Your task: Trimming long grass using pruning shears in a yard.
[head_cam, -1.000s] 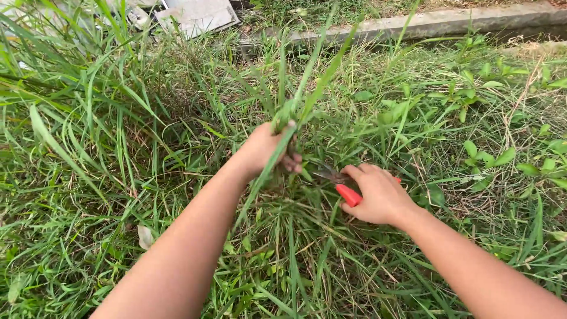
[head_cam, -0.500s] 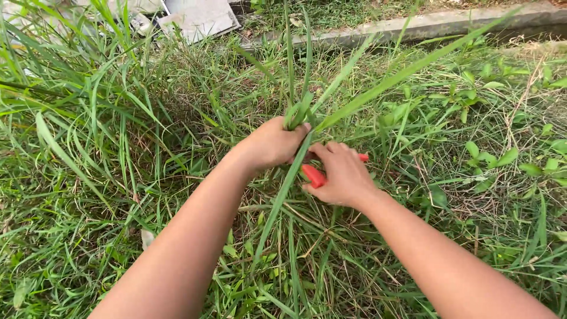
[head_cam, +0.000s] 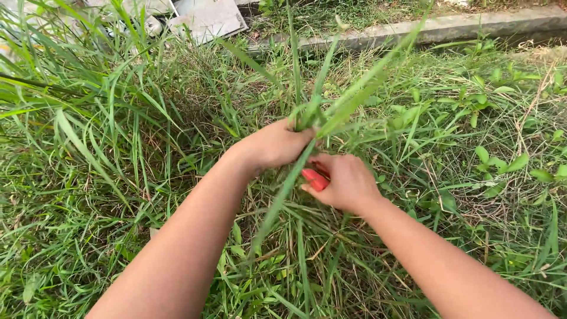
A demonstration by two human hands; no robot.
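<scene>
Nearest to us, our two bare forearms reach forward over a ground of matted green and dry grass. Our right hand is clenched around the red handle of a cutting tool; only a short piece of the handle shows past the fingers at the hand's left edge, and the blades are hidden, so we cannot tell what kind of cutter it is or whether it is closed. Touching or nearly touching it, just up and to the left, our left hand is closed in a fist around a bunch of long grass blades. The bunch rises out of the top of that fist and fans up and to the right, while one long blade from the same clump hangs down between our two hands towards us. The red handle thus lies just below and right of the gripped grass, close against its base. To the left stand taller, arching grass blades; to the right, low broad-leaved weeds grow among the grass. Farther off, a concrete kerb runs across the top, and grey flat slabs lie at the upper left beyond the tall grass.
</scene>
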